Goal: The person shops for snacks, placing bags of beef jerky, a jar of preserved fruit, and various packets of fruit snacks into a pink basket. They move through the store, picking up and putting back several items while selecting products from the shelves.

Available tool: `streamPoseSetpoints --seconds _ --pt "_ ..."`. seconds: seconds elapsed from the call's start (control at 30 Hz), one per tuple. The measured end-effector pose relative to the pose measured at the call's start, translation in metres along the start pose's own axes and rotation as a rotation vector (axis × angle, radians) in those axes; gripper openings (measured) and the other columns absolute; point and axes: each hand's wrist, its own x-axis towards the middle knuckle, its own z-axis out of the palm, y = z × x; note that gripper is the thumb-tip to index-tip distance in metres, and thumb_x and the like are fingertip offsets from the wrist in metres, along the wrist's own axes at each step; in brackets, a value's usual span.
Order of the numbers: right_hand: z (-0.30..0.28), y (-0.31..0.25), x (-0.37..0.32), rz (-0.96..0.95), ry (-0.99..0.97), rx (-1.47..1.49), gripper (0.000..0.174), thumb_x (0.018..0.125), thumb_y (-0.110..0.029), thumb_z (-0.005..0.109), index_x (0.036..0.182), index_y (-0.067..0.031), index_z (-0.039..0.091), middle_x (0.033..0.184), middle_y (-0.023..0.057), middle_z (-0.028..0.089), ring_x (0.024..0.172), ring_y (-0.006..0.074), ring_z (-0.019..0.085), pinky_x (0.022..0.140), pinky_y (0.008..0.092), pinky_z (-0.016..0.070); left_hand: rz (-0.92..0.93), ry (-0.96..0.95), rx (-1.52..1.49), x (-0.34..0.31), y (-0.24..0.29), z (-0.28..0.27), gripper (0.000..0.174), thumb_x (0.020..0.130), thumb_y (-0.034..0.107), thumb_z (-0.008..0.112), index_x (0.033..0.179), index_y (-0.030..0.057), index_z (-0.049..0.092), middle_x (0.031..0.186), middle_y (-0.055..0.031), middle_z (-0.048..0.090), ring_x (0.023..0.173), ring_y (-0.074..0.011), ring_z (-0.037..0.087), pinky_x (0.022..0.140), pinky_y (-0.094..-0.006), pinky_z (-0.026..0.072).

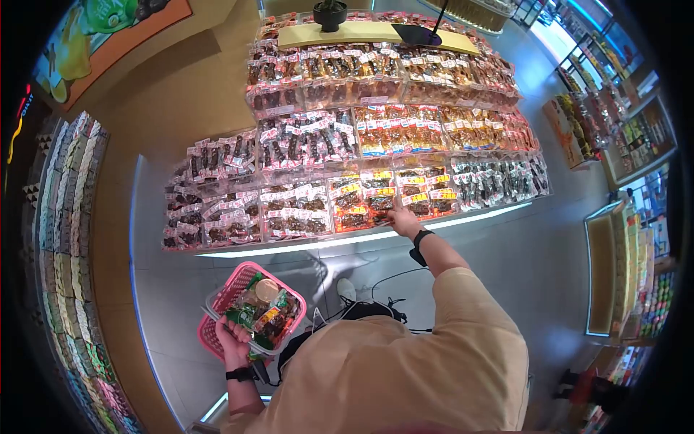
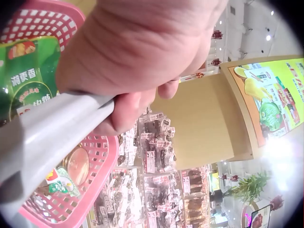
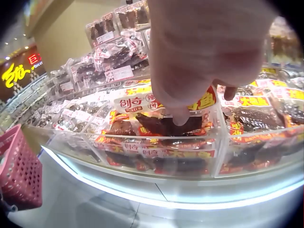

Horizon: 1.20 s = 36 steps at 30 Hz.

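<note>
My left hand (image 1: 233, 338) grips the grey handle (image 2: 61, 128) of a pink plastic basket (image 1: 248, 278). Inside the basket lie a green snack bag (image 2: 31, 76), a round-lidded tub (image 1: 266, 291) and other packets. My right hand (image 1: 405, 220) is at the front row of a tiered snack display. Its thumb (image 3: 180, 116) lies on a clear-windowed snack packet (image 3: 166, 124) with a red and yellow label and dark contents, pinching it against fingers mostly hidden behind the hand. The packet is tilted up over similar ones in a clear plastic bin (image 3: 156, 142).
The display (image 1: 303, 137) rises in tiers of bins full of packets, with a potted plant (image 1: 330, 16) on its top board. A lit strip (image 3: 156, 202) edges its base. Shelves of goods (image 1: 72, 253) stand at left, more stands (image 1: 622, 267) at right. Grey floor (image 1: 390, 275) lies between.
</note>
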Motion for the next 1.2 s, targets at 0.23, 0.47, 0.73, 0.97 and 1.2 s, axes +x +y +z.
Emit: streamPoseSetpoints --seconds 0.23,0.47,0.73,0.97,1.2 --pt "0.004 -0.008 -0.002 -0.011 0.067 0.176 0.025 0.087 -0.019 0.059 0.109 -0.0078 0.057 0.090 0.0212 0.066 0.092 0.0405 0.063 0.079 0.0485 0.0503 -0.036 -0.064 -0.069 0.001 -0.002 -0.009 0.037 0.085 0.039 0.057 0.064 0.0182 0.034 0.048 0.0047 0.025 0.036 -0.0111 0.024 0.034 -0.0273 0.0219" --pt "-0.058 -0.115 -0.033 -0.218 0.199 0.223 0.046 0.089 -0.026 0.061 0.127 -0.0072 0.045 0.096 0.0263 0.066 0.090 0.0439 0.064 0.078 0.0514 0.0508 -0.077 -0.086 -0.122 -0.005 0.000 -0.026 0.039 0.086 0.040 0.055 0.060 0.0187 0.035 0.048 0.0052 0.023 0.037 -0.0103 0.022 0.035 -0.0272 0.0210" --pt "-0.057 -0.350 -0.069 -0.704 -0.202 0.487 0.035 0.086 -0.019 0.066 0.112 -0.0028 0.048 0.089 0.0145 0.064 0.080 0.0257 0.064 0.072 0.0389 0.0503 -0.025 -0.116 -0.162 -0.037 0.023 -0.062 0.040 0.086 0.040 0.056 0.061 0.0197 0.033 0.049 0.0057 0.023 0.038 -0.0095 0.022 0.036 -0.0262 0.0193" --pt "0.029 -0.546 -0.130 -0.780 -0.693 0.472 0.041 0.090 -0.020 0.061 0.125 -0.0050 0.046 0.097 0.0147 0.064 0.088 0.0219 0.066 0.075 0.0372 0.0518 -0.014 -0.138 -0.255 -0.051 0.057 -0.142 0.041 0.086 0.039 0.058 0.060 0.0192 0.034 0.048 0.0057 0.024 0.038 -0.0091 0.024 0.037 -0.0254 0.0192" --pt "0.133 -0.670 -0.162 -0.937 -0.768 0.070 0.042 0.088 -0.026 0.062 0.121 -0.0031 0.049 0.095 0.0170 0.067 0.084 0.0340 0.068 0.078 0.0424 0.0532 0.022 -0.204 -0.308 -0.061 0.088 -0.222 0.038 0.089 0.031 0.054 0.059 0.0205 0.032 0.046 0.0069 0.022 0.036 -0.0084 0.022 0.037 -0.0267 0.0199"
